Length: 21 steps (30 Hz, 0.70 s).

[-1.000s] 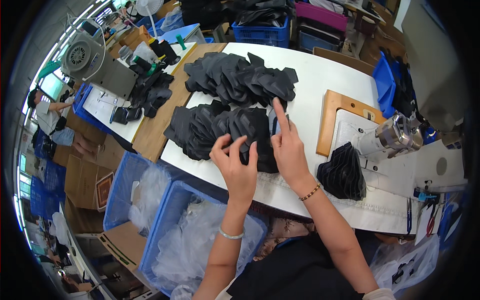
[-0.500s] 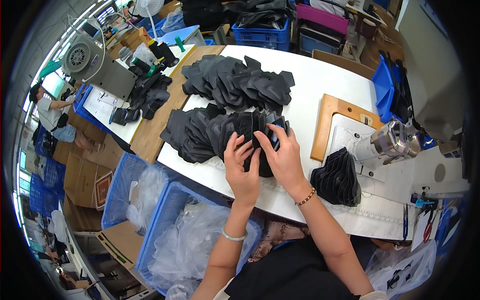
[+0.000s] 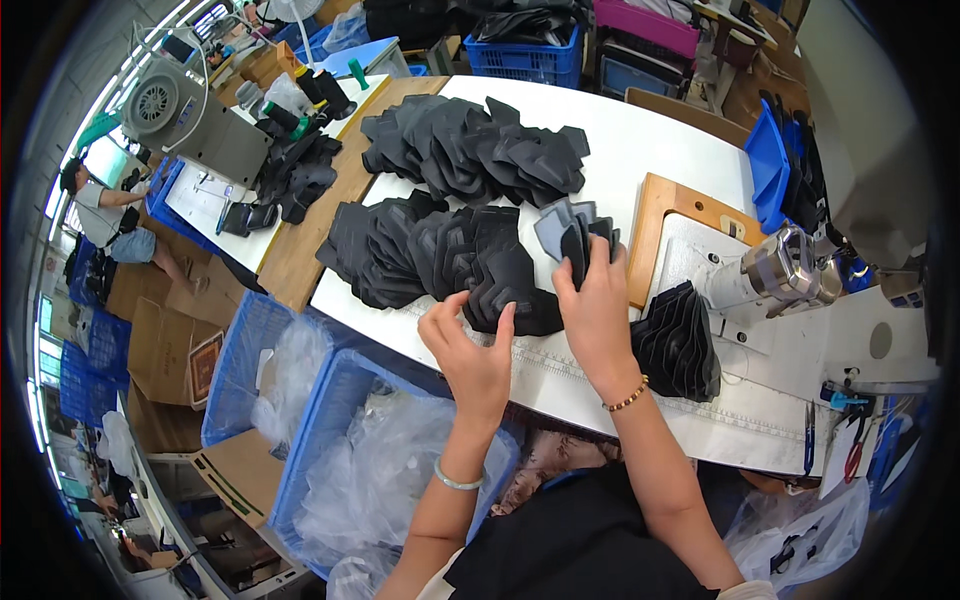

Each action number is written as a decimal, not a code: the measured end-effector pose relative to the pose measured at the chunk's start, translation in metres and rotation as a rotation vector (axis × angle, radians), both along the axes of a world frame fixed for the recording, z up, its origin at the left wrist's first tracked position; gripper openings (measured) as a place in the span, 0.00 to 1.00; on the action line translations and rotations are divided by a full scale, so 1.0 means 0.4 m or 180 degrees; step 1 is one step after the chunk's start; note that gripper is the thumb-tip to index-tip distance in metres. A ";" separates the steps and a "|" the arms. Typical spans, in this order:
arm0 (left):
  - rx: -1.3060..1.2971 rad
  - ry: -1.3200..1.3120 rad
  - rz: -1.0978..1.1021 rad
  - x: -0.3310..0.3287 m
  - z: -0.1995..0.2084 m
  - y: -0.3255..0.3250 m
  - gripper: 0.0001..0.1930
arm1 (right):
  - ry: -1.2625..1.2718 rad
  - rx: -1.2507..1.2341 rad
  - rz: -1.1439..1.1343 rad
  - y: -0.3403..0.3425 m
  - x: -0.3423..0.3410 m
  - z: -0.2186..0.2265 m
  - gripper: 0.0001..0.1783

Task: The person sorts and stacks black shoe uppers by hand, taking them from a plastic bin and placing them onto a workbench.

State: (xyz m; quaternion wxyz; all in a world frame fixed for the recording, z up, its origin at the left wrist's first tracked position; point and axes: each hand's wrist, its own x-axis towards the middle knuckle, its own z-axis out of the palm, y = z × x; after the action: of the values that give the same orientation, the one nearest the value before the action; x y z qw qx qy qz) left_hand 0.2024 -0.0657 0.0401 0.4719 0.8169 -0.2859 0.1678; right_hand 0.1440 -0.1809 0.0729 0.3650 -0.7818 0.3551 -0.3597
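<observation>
My right hand (image 3: 598,320) grips a small bunch of black fabric pieces (image 3: 572,232), some showing grey faces, lifted to the right of the near pile. Its thumb and fingers close around their lower part. My left hand (image 3: 468,355) is at the front edge of the near pile of black pieces (image 3: 430,250), thumb and fingers apart with nothing seen between them. Behind lies a second pile of similar black pieces (image 3: 470,150). A separate fanned stack of black pieces (image 3: 678,345) sits right of my right hand, beside the sewing machine.
The white table (image 3: 660,130) has a ruler strip (image 3: 560,365) along its front. A wooden frame (image 3: 650,235) borders the metal machine head (image 3: 775,270). Snips (image 3: 809,440) lie at the right. Blue crates (image 3: 345,400) with clear plastic bags stand front left. Another person (image 3: 110,215) works far left.
My right hand has moved right, away from the near pile, carrying a bunch of pieces out of it. My left hand has shifted slightly left and down, its fingers spreading.
</observation>
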 end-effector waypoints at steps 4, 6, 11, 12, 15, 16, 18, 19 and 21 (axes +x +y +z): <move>0.0107 0.0692 0.0198 -0.023 0.007 0.008 0.28 | 0.0743 -0.0324 0.0025 0.039 -0.036 0.004 0.20; -0.0072 0.0887 0.0097 -0.026 -0.009 0.005 0.26 | 0.1011 -0.0357 0.0053 0.060 -0.042 -0.004 0.21; 0.0364 -0.0223 0.0335 -0.041 -0.006 0.002 0.26 | 0.0797 -0.0979 0.0442 0.081 -0.048 -0.049 0.38; 0.0486 -0.0250 0.0357 -0.044 -0.003 0.004 0.26 | 0.0876 -0.0996 0.0468 0.086 -0.050 -0.049 0.38; -0.0188 0.0299 -0.0282 -0.046 -0.019 -0.009 0.23 | 0.0855 -0.1064 0.0531 0.082 -0.051 -0.057 0.39; -0.0197 0.0298 -0.0273 -0.053 -0.015 -0.016 0.23 | 0.0854 -0.1074 0.0538 0.080 -0.053 -0.055 0.39; -0.1211 0.1289 -0.0817 -0.067 -0.002 -0.028 0.21 | 0.0767 -0.1094 0.0806 0.073 -0.057 -0.050 0.40; -0.1218 0.1282 -0.0807 -0.068 -0.002 -0.028 0.21 | 0.0762 -0.1101 0.0817 0.066 -0.061 -0.041 0.40; -0.1492 0.1449 -0.0806 -0.071 -0.003 -0.025 0.19 | 0.0850 -0.0749 0.1128 0.051 -0.072 -0.012 0.40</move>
State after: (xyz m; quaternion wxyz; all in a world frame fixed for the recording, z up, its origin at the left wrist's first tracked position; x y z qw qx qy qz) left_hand 0.1738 -0.0757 0.0391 0.7154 0.6609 -0.2261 -0.0175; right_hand 0.1154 -0.1605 0.0680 0.2787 -0.9096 0.2133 -0.2225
